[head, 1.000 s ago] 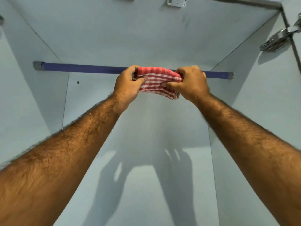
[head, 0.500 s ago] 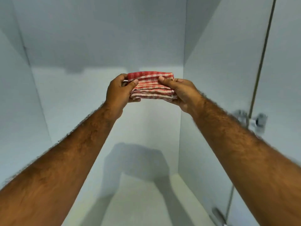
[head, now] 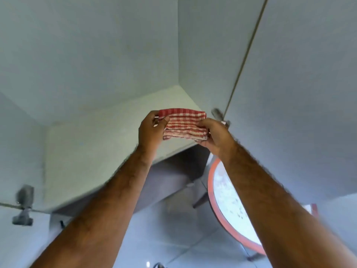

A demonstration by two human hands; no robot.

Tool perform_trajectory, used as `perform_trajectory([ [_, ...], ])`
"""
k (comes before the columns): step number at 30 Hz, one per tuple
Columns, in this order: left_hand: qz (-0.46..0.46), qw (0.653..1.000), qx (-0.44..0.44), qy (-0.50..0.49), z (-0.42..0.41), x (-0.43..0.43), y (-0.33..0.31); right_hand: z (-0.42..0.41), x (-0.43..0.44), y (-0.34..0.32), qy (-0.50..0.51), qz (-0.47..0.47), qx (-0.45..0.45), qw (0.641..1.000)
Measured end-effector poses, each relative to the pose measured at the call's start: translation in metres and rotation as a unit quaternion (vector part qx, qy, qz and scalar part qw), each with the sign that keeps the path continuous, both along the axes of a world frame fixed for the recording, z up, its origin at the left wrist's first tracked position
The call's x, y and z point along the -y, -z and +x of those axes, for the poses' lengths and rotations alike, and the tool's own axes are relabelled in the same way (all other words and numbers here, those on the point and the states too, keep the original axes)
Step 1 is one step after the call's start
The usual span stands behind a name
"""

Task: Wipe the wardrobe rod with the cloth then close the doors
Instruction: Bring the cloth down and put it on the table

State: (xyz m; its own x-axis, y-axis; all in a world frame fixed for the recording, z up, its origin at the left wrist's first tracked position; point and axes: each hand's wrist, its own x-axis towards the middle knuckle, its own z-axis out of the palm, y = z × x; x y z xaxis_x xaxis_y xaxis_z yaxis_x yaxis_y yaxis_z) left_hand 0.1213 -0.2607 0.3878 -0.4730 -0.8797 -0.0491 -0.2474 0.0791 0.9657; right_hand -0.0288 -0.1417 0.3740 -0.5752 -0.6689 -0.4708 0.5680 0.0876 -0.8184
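A folded red-and-white checked cloth [head: 184, 123] is held out in front of me between both hands, in the air before the open wardrobe. My left hand [head: 151, 130] pinches its left end and my right hand [head: 217, 136] grips its right end. The pale blue wardrobe interior [head: 96, 60] fills the upper view, with its floor panel [head: 108, 149] below the cloth. The open right door [head: 301, 93] stands to the right. The rod is out of view.
A metal hinge [head: 24, 205] sits at the left edge and another hinge [head: 219, 115] shows behind my right hand. A round table with an orange rim [head: 211, 192] stands at lower right over a tiled floor [head: 173, 246].
The cloth came off the rod and both hands drew it down and back. My view swung downward from the rod to the wardrobe floor and the room floor.
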Motion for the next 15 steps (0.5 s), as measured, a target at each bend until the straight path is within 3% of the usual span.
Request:
perform_trajectory([
  [3,0.053,0.998,0.026,0.013,-0.007,-0.049,0.079,0.006,-0.060,0.070,0.034,0.045,0.055,0.997],
  [9,0.135,0.981,0.124,0.065,-0.021,-0.151,0.243,0.003,-0.192,0.226,0.027,0.167,0.042,0.985],
  [13,0.157,0.968,0.164,0.106,-0.053,-0.209,0.336,-0.013,-0.259,0.312,0.086,0.257,0.057,0.961],
  [15,0.214,0.955,0.168,0.120,-0.072,-0.233,0.374,-0.025,-0.283,0.345,0.127,0.293,0.040,0.947],
])
